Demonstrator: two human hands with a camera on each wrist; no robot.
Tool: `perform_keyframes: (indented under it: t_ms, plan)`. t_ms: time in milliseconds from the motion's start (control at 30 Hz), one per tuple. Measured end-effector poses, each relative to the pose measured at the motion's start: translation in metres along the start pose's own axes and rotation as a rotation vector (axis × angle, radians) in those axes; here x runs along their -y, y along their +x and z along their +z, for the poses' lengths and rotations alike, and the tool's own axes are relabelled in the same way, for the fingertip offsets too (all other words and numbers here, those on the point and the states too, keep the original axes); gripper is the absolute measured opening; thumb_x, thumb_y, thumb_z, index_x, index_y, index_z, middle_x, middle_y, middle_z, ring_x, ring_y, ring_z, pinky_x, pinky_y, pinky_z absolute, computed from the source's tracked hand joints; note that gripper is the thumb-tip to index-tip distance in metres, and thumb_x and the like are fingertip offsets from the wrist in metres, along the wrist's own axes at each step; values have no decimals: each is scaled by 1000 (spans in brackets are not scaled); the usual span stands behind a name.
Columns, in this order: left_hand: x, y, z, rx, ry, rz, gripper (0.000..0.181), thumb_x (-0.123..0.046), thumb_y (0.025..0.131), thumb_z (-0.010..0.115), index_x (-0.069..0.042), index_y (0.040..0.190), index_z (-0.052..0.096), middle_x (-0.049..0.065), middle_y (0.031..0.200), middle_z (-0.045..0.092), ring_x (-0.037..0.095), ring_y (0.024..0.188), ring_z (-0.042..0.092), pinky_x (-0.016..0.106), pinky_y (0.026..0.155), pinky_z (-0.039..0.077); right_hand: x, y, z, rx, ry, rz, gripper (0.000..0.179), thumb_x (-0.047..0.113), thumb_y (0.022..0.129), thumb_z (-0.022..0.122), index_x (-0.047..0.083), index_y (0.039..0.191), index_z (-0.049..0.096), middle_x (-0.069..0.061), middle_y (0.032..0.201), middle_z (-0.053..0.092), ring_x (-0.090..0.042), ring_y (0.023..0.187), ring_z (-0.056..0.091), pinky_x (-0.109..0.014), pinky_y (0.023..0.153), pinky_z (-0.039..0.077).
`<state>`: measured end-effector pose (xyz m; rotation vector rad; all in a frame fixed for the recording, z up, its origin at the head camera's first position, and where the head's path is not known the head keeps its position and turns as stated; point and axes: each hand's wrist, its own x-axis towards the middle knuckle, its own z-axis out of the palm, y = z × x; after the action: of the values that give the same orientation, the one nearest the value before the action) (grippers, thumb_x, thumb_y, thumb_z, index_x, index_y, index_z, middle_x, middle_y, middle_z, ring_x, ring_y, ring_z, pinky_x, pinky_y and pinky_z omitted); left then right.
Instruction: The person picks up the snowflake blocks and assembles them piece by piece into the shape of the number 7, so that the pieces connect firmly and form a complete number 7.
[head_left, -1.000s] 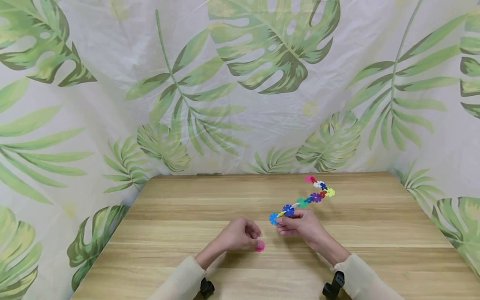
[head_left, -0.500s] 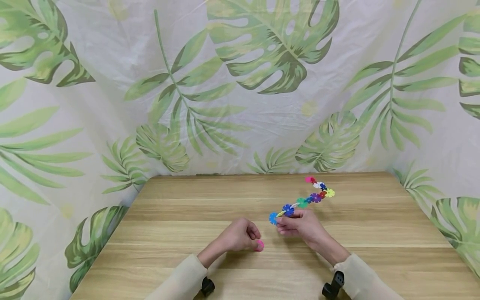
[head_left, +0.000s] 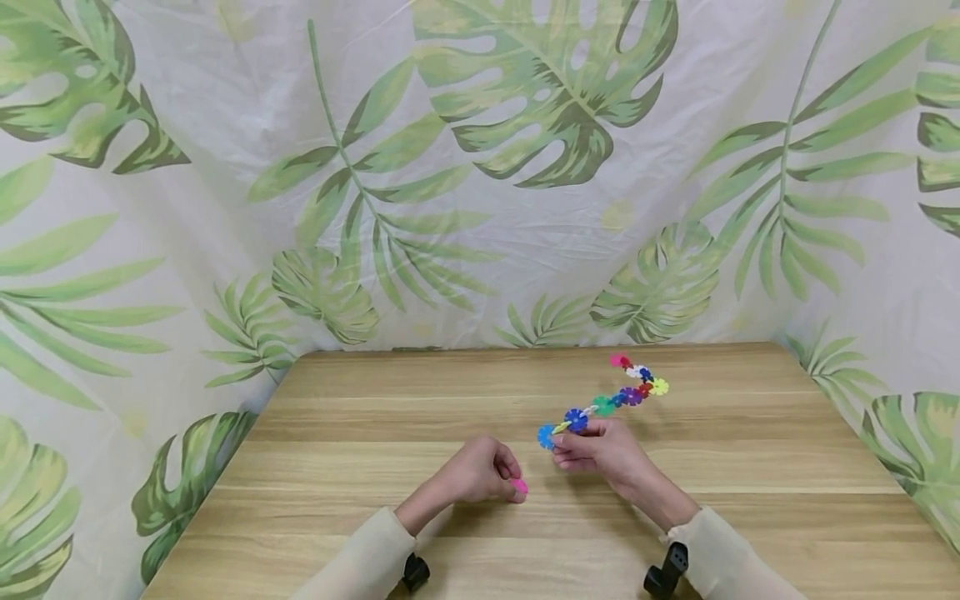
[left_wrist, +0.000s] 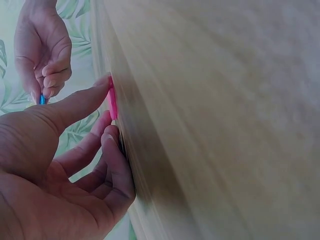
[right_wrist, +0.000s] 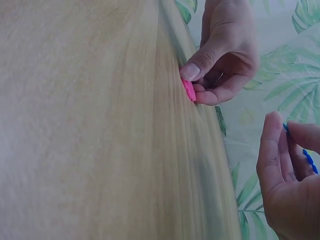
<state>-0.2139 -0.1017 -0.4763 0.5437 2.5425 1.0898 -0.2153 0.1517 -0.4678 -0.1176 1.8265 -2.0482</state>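
Observation:
Between thumb and fingertips, my left hand (head_left: 483,471) pinches a pink snowflake disc (head_left: 520,485) low over the tabletop. In the left wrist view the pink disc (left_wrist: 112,100) appears edge-on, close to the wood. My right hand (head_left: 606,454) grips the near end of a chain of interlocking snowflake discs (head_left: 631,396), beside a light blue disc (head_left: 547,437) that ends it. The chain runs away to the back right, bends at a yellow disc (head_left: 659,386), and finishes in a pink disc (head_left: 618,360). Fingers partly cover the blue discs in the right wrist view.
A wood-grain table (head_left: 360,400) lies under both hands. Behind it hangs a pale cloth (head_left: 525,242) with green leaf prints. Black wrist cameras (head_left: 667,570) sit at both cuffs.
The pink disc in my left fingers has turned from facing the head camera to nearly edge-on, and has shifted slightly up. My right hand and the chain stay almost still.

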Motion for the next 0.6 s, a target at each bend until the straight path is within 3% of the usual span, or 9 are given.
perform_keyframes:
  t_ms: [167,400,600]
  plan:
    - [0,-1,1,-3,7,3,18,-16,79,94,-12,82,76,-5,74,67,7,68,56,20,59,46,-1,0,2,9,10,-1,24,9,99,72,-13,111,73,-15,96,81,-16,82,79,-34,82,67]
    - [-2,-2,1,-14,14,2,18,-16,78,94,-13,80,76,-4,72,68,7,66,56,20,57,46,0,0,3,11,15,1,26,11,99,73,-12,111,74,-10,92,81,-15,82,79,-33,80,67]
    - [-3,-3,-1,-24,43,14,18,-16,78,94,-13,79,77,-5,70,70,6,63,58,20,58,48,-1,0,4,14,19,0,26,10,99,73,-13,112,73,-12,94,82,-16,82,79,-34,82,67]
